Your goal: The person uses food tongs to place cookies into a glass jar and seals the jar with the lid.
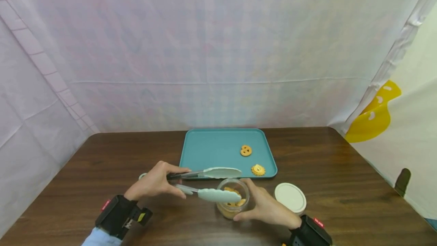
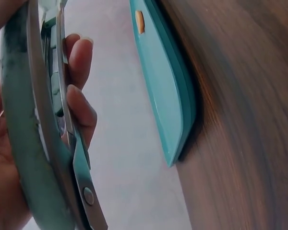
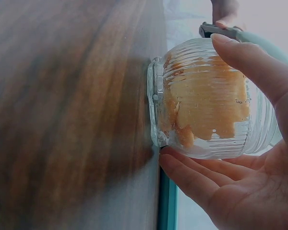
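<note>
A: Two hands were busy. Right hand cupped the ribbed glass jar, fingers curled round it, jar standing on the table, near edge. Left hand gripped the tongs, tips apart over the jar mouth.

B: Step?

A: Looked like picking a cookie out. Next called for lowering the tips in and squeezing. White lid lay beside; farther back, two cookies sat on the teal tray.
</note>
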Action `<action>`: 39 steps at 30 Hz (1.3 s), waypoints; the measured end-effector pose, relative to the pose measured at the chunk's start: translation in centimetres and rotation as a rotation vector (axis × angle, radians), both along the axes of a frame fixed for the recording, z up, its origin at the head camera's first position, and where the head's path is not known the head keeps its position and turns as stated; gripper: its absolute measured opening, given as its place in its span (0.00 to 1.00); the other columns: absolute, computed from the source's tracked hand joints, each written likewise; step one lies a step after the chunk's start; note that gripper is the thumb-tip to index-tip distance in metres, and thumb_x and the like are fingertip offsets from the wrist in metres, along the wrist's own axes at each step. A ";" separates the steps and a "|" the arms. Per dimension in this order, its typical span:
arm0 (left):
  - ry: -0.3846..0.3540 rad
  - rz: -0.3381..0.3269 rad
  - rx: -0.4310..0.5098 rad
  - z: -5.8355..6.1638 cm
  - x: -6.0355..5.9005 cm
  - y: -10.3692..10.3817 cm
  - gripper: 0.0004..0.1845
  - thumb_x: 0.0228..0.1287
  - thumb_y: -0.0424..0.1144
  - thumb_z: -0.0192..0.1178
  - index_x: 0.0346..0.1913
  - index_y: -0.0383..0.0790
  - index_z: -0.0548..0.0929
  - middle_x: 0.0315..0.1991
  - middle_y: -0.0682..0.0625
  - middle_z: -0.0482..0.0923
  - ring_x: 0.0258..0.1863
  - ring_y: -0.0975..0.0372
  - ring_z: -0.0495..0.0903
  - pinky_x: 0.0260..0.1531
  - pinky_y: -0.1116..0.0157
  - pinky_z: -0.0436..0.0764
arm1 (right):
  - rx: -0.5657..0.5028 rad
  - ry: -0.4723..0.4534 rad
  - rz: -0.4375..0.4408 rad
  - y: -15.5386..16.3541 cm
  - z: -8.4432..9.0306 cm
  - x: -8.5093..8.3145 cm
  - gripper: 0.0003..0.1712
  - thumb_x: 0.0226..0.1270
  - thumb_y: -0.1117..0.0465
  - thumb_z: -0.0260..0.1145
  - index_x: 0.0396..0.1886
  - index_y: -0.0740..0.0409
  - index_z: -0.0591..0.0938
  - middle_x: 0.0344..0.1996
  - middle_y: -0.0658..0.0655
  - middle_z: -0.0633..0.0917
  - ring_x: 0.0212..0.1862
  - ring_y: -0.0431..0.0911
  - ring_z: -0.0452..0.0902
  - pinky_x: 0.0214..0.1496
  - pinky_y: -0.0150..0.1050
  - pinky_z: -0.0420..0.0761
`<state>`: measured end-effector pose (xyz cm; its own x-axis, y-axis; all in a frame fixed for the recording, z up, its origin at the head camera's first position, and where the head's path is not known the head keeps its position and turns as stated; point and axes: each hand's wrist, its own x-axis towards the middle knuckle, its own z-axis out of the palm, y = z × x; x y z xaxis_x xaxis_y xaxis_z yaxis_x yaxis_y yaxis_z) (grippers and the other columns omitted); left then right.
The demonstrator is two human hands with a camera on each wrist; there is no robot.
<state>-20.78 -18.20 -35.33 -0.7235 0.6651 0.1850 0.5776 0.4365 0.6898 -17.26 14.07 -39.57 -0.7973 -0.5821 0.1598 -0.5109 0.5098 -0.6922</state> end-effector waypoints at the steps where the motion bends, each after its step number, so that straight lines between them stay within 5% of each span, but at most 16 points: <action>1: 0.000 0.004 0.005 0.0 0.0 0.1 0.36 0.42 0.51 0.68 0.53 0.33 0.75 0.31 0.51 0.81 0.27 0.68 0.76 0.28 0.68 0.75 | 0.000 -0.002 0.003 0.0 0.0 0.0 0.45 0.44 0.41 0.69 0.59 0.51 0.61 0.50 0.48 0.76 0.51 0.42 0.71 0.51 0.41 0.71; 11: 0.061 0.138 -0.018 0.1 -0.3 1.0 0.35 0.43 0.54 0.65 0.53 0.36 0.76 0.33 0.48 0.80 0.22 0.69 0.71 0.24 0.69 0.71 | 0.026 -0.006 -0.020 0.0 0.0 0.0 0.48 0.42 0.39 0.69 0.61 0.50 0.59 0.56 0.53 0.72 0.56 0.47 0.68 0.54 0.45 0.69; 20: 0.114 0.261 -0.027 -0.1 -1.2 2.2 0.35 0.42 0.53 0.67 0.53 0.35 0.76 0.11 0.55 0.63 0.14 0.68 0.51 0.17 0.68 0.58 | 0.034 -0.004 -0.017 0.0 0.1 -0.1 0.46 0.43 0.39 0.68 0.59 0.52 0.61 0.50 0.50 0.75 0.51 0.44 0.72 0.50 0.41 0.72; 30: 0.067 0.347 -0.046 -0.8 -2.9 3.9 0.34 0.40 0.45 0.71 0.53 0.31 0.76 0.06 0.55 0.54 0.10 0.66 0.49 0.13 0.70 0.52 | 0.036 0.003 -0.010 -0.1 0.2 -0.1 0.46 0.43 0.39 0.68 0.59 0.53 0.61 0.50 0.51 0.75 0.51 0.45 0.72 0.50 0.41 0.72; 39: 0.104 0.458 -0.132 -1.6 -4.1 5.7 0.35 0.36 0.45 0.73 0.50 0.30 0.78 0.12 0.49 0.73 0.12 0.66 0.57 0.20 0.70 0.63 | 0.031 0.015 -0.018 -0.1 0.3 0.0 0.46 0.42 0.39 0.69 0.58 0.52 0.62 0.50 0.50 0.76 0.51 0.44 0.72 0.50 0.41 0.72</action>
